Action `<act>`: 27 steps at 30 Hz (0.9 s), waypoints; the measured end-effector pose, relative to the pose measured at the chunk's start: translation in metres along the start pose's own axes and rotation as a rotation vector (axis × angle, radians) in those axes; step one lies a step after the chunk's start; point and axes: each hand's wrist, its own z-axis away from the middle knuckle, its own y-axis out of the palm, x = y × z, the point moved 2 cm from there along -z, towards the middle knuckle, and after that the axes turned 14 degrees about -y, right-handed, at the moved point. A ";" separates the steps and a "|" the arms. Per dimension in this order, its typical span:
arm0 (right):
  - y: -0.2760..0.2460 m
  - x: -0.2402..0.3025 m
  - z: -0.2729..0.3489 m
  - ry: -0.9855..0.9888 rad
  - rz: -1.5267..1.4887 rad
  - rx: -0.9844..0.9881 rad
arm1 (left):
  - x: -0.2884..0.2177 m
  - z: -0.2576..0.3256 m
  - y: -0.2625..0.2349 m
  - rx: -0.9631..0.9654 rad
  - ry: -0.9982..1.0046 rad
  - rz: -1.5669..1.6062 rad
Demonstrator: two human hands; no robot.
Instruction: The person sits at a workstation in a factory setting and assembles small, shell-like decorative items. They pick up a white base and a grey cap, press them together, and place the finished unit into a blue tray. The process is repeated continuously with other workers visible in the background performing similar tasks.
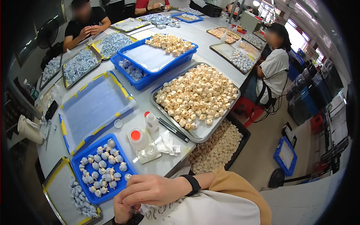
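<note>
- Workshop interior: pale tabletop [213, 56] crowded with trays, with co-workers [275, 65] seated along its far sides.
- Right hand [152, 188]: bent over the left hand [122, 210] at the lower edge, fingers of both curled and drawn together (whether they pinch anything cannot be told, the fingertips being largely hidden).
- Small pale piece [128, 176]: just beside the right hand, at the blue tray's near edge; whether it is held is unclear.
- Blue-and-cream pieces [95, 175]: loose in the shallow blue tray [128, 155], left of and beyond the hands. Probably light, stiff and liable to roll or chip; best pinched gently across the rounded sides.
- Cream pieces [202, 90]: heaped in a metal tray [198, 135] beyond the right forearm; their visible openings suggest thin, fragile rims, better left unsqueezed.
</note>
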 end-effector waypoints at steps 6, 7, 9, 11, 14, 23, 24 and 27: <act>0.004 -0.005 0.009 0.030 0.014 0.043 | 0.026 -0.007 -0.020 0.214 0.056 0.140; 0.005 -0.006 0.010 0.019 -0.002 0.047 | 0.024 -0.007 -0.020 0.139 0.050 0.128; 0.002 -0.006 0.007 0.038 -0.055 0.072 | 0.019 -0.006 -0.017 -0.009 0.036 0.103; 0.002 -0.005 0.007 0.060 -0.104 0.063 | 0.021 -0.005 -0.016 -0.005 0.027 0.182; 0.003 -0.005 0.012 0.107 -0.128 0.035 | 0.025 -0.008 -0.022 -0.026 0.038 0.091; 0.002 -0.006 0.014 0.172 -0.061 0.018 | 0.015 -0.007 -0.015 0.035 0.035 0.102; 0.001 -0.006 0.014 0.171 -0.060 0.019 | 0.014 -0.006 -0.014 0.053 0.032 0.113; 0.000 -0.006 0.012 0.150 -0.054 0.013 | 0.017 -0.005 -0.017 0.112 0.040 0.144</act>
